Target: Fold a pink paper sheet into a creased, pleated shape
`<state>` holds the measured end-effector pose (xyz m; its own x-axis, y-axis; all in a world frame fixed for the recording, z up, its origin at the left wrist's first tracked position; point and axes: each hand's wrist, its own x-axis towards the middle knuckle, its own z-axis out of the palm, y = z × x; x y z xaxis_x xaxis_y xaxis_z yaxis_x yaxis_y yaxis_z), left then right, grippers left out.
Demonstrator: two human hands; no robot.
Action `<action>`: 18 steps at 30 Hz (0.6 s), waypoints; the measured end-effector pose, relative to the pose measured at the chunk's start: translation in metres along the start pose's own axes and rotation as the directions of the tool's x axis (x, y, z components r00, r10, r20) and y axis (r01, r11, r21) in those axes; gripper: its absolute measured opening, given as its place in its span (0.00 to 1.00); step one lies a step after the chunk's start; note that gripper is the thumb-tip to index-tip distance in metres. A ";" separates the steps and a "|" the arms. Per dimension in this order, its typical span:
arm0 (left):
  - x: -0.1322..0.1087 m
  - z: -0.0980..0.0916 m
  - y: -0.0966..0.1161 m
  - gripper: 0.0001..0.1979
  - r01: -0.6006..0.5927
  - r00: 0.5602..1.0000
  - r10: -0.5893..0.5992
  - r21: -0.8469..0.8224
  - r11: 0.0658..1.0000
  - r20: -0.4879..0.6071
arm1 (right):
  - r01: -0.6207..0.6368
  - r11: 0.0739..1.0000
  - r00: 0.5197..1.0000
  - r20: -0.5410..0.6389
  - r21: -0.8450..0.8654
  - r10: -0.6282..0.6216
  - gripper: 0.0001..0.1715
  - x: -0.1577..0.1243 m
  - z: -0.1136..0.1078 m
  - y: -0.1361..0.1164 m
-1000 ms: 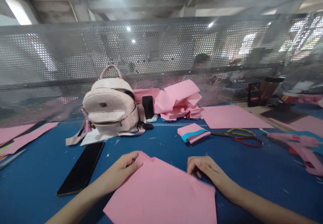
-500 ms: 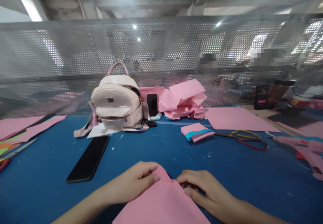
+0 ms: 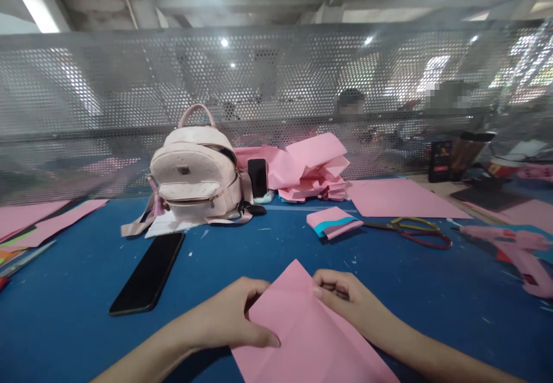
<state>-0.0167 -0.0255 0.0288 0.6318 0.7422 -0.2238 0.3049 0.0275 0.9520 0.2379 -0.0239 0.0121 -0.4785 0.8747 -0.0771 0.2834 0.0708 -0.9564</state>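
A creased sheet of pink paper (image 3: 298, 319) lies at the bottom centre, one corner pointing away from me. My left hand (image 3: 242, 314) grips its left edge, thumb on top and fingers hidden beneath. On the right edge, close to the far corner, my right hand (image 3: 345, 296) pinches the paper between thumb and curled fingers. Beyond the sheet sits a small folded pink paper piece (image 3: 332, 222) with a blue stripe. Scissors (image 3: 415, 230) with one yellow and one red handle lie to its right.
A black phone (image 3: 149, 273) lies left of my hands on the blue table (image 3: 207, 268). Behind stand a pale backpack (image 3: 194, 170) and crumpled pink paper (image 3: 315, 164), before a perforated metal screen (image 3: 276, 83). A pink glue gun (image 3: 514, 250) rests at right.
The paper has turned and moved right and away, its far corner now pointed and exposed. My left thumb has slid lower over the sheet; my right hand has shifted slightly away from me.
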 end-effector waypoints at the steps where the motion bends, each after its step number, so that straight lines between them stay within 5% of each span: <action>1: 0.000 -0.002 0.000 0.11 0.021 1.000 -0.020 0.034 0.999 -0.024 | 0.002 1.000 1.000 -0.002 -0.006 -0.002 0.24 0.001 -0.001 0.000; 8: 0.003 -0.009 0.002 0.07 0.034 0.978 0.008 0.194 0.980 -0.209 | 0.092 0.955 0.994 -0.027 -0.284 -0.104 0.18 0.003 -0.010 0.002; 11: 0.006 -0.009 0.004 0.05 0.025 0.970 0.018 0.172 0.985 -0.242 | 0.068 0.958 0.996 -0.032 -0.280 -0.080 0.17 0.005 -0.015 0.005; 18: 0.011 -0.010 -0.001 0.21 0.052 0.980 -0.114 -0.337 0.940 -0.166 | -0.107 0.994 0.985 -0.135 0.032 0.110 0.23 0.010 -0.022 0.011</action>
<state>-0.0175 -0.0104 0.0273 0.4661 0.8348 -0.2931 0.0799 0.2902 0.9536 0.2547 -0.0037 0.0070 -0.3279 0.9338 -0.1435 0.3062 -0.0387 -0.9512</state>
